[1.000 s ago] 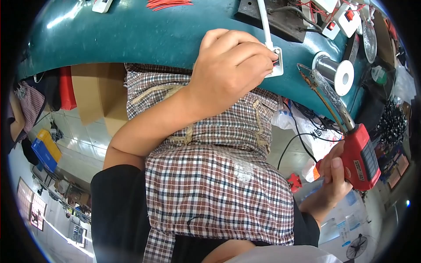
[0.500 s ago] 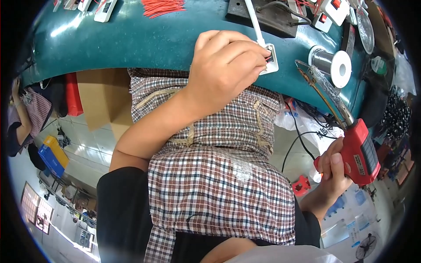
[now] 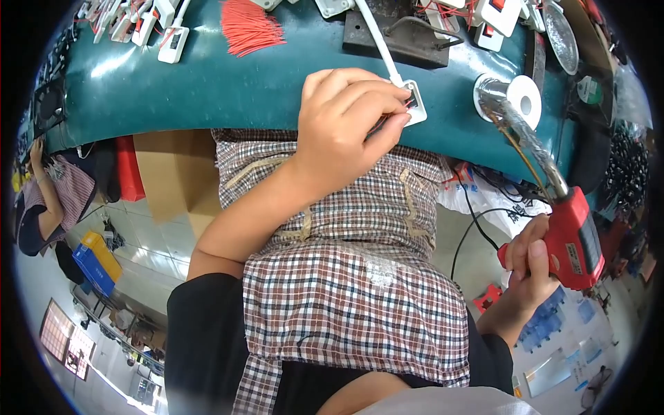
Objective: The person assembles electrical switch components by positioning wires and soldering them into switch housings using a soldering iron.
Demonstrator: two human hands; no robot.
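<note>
My left hand (image 3: 349,128) is closed at a small white switch housing (image 3: 417,111) on the green table. Its fingertips press on the housing's near side, around a black part and a bit of red wire inside. A white cord (image 3: 379,41) runs from the housing away across the table. My right hand (image 3: 531,263) is wrapped round the red handle of a soldering gun (image 3: 573,238). The gun's long metal barrel points up and left, with its tip in front of a spool of solder wire (image 3: 526,104).
Red wires (image 3: 250,28) lie in a bundle at the back. Several white switch housings (image 3: 173,45) sit at the back left, others at the back right beside a dark metal block (image 3: 394,41). A black cable (image 3: 477,228) hangs below the table edge. Another person (image 3: 52,200) is at far left.
The view has shifted, showing more of the table's back. My left thumb has moved lower on the switch housing, away from the other fingertips. The soldering gun's tip now overlaps the solder spool.
</note>
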